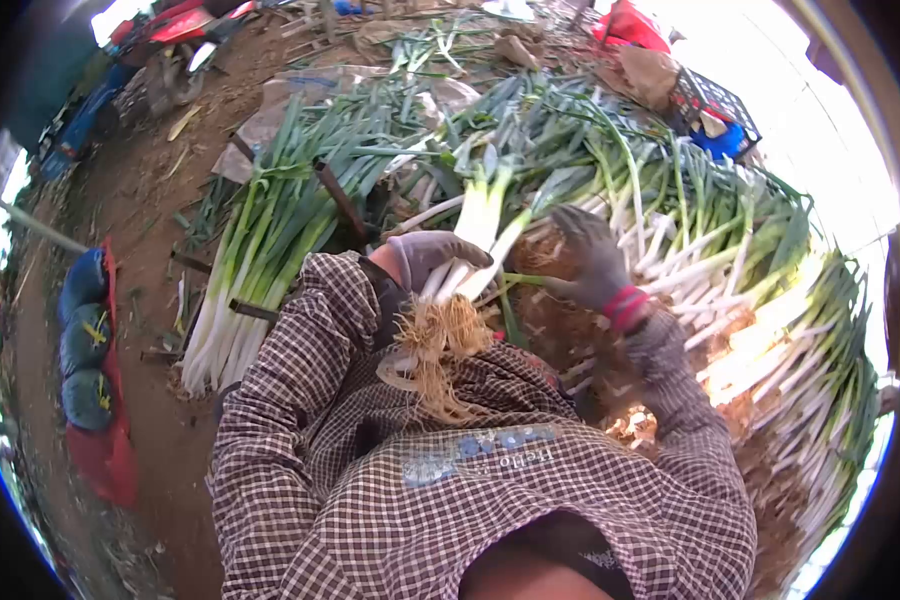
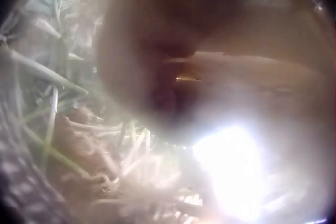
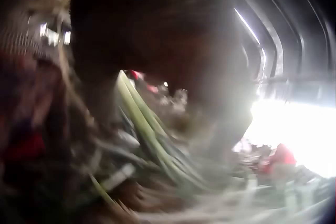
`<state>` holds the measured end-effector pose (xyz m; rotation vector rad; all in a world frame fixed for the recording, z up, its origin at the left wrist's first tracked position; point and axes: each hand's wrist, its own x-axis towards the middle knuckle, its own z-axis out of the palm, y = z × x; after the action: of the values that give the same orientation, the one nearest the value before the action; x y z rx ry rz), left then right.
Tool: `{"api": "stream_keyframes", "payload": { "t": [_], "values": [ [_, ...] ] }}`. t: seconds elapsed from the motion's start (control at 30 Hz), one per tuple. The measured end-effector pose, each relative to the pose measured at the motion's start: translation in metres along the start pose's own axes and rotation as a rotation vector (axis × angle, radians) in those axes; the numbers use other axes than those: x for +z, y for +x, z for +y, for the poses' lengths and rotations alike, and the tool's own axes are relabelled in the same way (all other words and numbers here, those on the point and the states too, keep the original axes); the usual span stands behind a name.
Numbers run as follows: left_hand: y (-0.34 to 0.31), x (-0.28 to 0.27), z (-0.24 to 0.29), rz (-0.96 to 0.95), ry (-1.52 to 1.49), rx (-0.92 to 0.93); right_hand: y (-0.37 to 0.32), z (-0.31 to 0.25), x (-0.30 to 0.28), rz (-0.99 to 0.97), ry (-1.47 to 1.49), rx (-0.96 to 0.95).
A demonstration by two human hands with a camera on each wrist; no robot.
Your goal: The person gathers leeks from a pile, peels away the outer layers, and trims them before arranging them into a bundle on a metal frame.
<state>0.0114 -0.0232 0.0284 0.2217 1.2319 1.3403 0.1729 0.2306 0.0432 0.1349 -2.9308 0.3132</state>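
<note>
The bunch of long stalks (image 1: 485, 212) is in front of the checked clothing (image 1: 400, 500), with its roots (image 1: 444, 335) toward the body. The left hand (image 1: 432, 256) grips the white part, near these roots. In my judgement, this grip should be firm but gentle, so no stalk slips or bruises. The right hand (image 1: 595, 262) has its thumb apart from its fingers; whether it touches the thin green stalk (image 1: 523, 278), I cannot tell. Beyond lie more stalks (image 1: 698, 258), whose leaves could catch the bunch.
</note>
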Motion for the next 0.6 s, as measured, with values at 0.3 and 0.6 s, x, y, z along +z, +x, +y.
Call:
{"api": "stream_keyframes", "payload": {
  "t": [0.3,0.6],
  "values": [
    [-0.087,-0.005,0.027,0.088,0.238,-0.064,0.139,-0.09,0.06,0.081,0.479,-0.676],
    [-0.254,-0.104,0.052,0.278,0.364,0.682,0.214,-0.129,0.047,0.348,0.368,-0.525]
  ]
}}
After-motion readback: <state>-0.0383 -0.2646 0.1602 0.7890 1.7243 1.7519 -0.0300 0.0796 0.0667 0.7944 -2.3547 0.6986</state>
